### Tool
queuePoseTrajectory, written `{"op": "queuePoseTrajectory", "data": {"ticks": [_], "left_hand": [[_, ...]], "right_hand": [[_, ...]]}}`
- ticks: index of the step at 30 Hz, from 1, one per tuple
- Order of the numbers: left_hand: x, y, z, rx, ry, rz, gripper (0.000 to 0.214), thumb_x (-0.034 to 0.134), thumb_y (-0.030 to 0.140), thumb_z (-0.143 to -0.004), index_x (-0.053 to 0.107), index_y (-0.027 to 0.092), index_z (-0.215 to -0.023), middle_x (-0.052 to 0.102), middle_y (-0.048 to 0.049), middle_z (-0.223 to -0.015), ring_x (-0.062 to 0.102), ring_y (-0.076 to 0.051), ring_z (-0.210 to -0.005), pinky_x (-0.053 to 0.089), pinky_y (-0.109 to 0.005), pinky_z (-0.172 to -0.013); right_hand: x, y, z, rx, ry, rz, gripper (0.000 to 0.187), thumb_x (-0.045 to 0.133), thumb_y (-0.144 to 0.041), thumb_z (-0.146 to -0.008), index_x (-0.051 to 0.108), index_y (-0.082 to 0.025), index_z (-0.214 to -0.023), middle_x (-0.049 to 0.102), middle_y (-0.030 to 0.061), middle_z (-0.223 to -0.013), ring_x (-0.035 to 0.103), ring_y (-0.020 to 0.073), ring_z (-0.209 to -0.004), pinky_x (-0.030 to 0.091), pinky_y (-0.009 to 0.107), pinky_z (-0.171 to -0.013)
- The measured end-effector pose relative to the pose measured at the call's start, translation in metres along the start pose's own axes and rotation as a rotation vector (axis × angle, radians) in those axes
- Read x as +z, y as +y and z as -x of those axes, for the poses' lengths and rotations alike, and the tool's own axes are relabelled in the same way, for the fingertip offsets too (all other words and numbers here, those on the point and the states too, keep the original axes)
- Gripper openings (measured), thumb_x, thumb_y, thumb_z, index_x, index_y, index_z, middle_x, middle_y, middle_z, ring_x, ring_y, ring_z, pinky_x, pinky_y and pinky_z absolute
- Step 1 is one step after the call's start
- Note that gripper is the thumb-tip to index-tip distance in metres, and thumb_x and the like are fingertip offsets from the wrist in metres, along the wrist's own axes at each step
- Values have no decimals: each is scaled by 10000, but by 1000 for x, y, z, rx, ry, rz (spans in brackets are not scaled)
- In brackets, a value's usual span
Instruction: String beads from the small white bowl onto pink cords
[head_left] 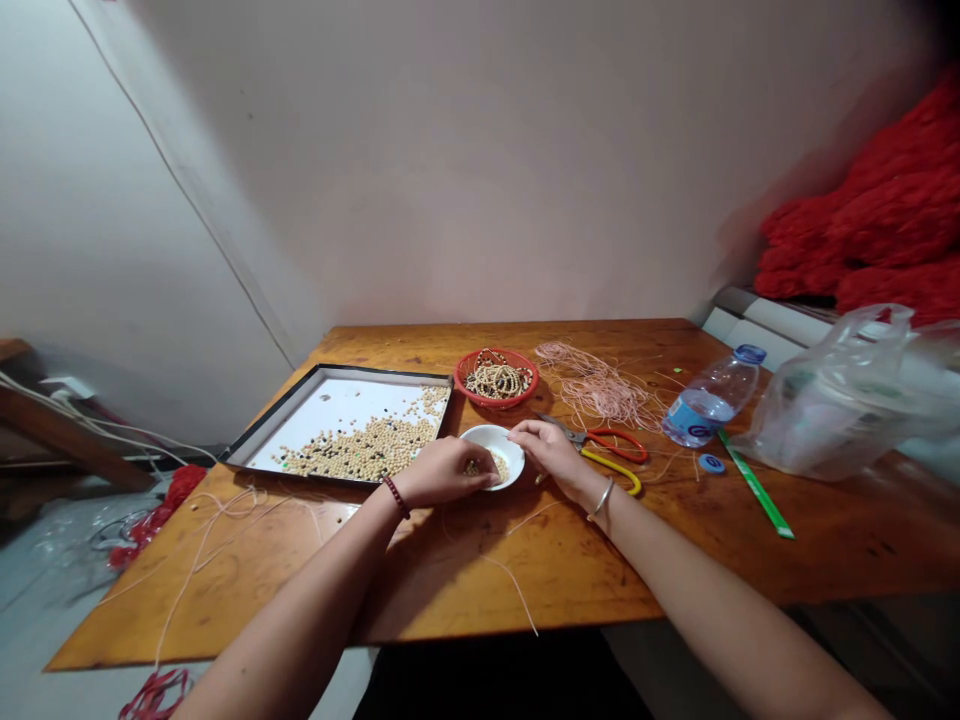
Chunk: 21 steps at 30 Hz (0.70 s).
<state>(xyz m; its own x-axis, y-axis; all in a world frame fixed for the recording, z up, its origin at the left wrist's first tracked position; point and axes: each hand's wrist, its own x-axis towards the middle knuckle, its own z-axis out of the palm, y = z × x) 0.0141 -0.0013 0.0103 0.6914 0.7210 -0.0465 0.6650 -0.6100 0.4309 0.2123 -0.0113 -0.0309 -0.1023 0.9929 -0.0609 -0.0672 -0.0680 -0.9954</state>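
Note:
A small white bowl (514,450) with pale beads (501,466) in it stands on the wooden table. My left hand (446,472) reaches in from the left, its fingers curled down among the beads; what lies between the fingertips is hidden. On the opposite side, my right hand (551,452) grips the rim of the bowl between thumb and fingers. Left of the bowl lies a black-edged tray (319,395) with a white bottom, strewn with many cream and dark beads (360,447). Thin pink cord (512,580) trails over the table in front of the bowl.
Behind the bowl sits a red basket (496,398) of bead strings, beside a tangle of pink cord (604,385). Scissors (615,460) with orange and yellow handles, a water bottle (709,400), its blue cap (711,463), a green strip (757,490) and a plastic bag (832,400) lie rightward.

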Motion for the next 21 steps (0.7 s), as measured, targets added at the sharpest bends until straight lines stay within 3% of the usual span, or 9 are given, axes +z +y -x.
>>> {"op": "queuePoseTrajectory", "data": {"ticks": [3,7,15,21], "left_hand": [[3,2,-1,3,59,-34,390,496,543,-852,709,224,-921,708,-40,-883,611,-172,-750,391,-262,-652],[12,7,-2,98,186,-240,440,411,536,-897,695,209,-972,679,-85,-955,590,-235,-934,421,-322,-766],[15,12,-1,121,126,-316,457,387,532,-908,690,199,-826,685,-71,-800,614,-196,-728,405,-297,-663],[14,4,-1,91,116,-215,384,447,473,-892,715,205,-830,710,-71,-816,633,-187,-739,392,-270,-642]], "right_hand": [[-1,1,0,-28,-5,32,300,686,-437,-661,604,-162,-748,510,-43,-573,388,75,-478,286,206,-435],[0,2,-1,-50,18,45,282,675,-429,-657,579,-166,-689,510,-38,-569,409,82,-491,308,206,-443],[0,5,-4,-35,67,47,262,679,-401,-642,590,-159,-692,536,-31,-570,431,88,-499,326,212,-464],[0,6,-3,-2,54,60,258,668,-405,-658,592,-163,-707,515,-42,-542,411,89,-477,318,220,-461]]}}
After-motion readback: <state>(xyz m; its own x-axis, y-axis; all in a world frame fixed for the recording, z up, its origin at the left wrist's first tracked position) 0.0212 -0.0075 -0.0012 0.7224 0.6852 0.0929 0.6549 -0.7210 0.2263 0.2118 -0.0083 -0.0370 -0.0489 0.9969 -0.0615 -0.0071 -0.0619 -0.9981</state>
